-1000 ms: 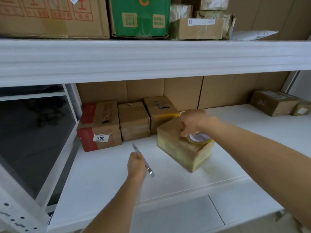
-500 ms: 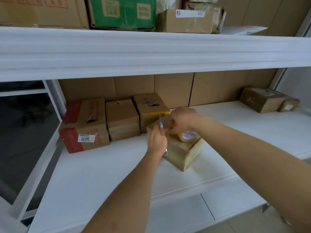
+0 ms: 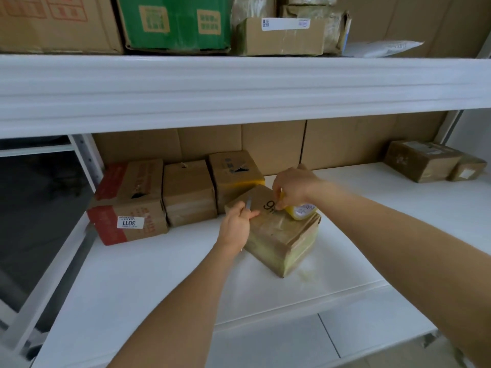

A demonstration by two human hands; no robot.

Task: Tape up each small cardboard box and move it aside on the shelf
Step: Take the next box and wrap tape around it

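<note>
Head view: the fingers [image 3: 253,214] of the left hand [image 3: 235,225] are curled round a thin metal blade [image 3: 249,202], its tip up and leaning toward the box top, likely so it can cut the tape. The right hand [image 3: 292,185] reaches in from the right and pinches a yellowish roll of tape [image 3: 301,211], holding it down on the top of the cardboard box [image 3: 279,235], probably to keep the strip taut across the flaps. That box sits turned at an angle near the middle of the shelf [image 3: 132,282], closer to its back edge than its front, with glossy tape already showing on its near sides. What is inside it cannot be seen.

Just behind and left of it, along the back edge, three more boxes stand in a row, touching: a box with red print and a white label [image 3: 127,205] nearest the left edge, a plain brown box [image 3: 188,192], and a box with a yellow band [image 3: 233,173]. Two of these show gaps in their tops; their contents are hidden. Two taped parcels [image 3: 422,160] lie well apart, at the far right corner. The upper shelf [image 3: 239,86] carries larger cartons.
</note>
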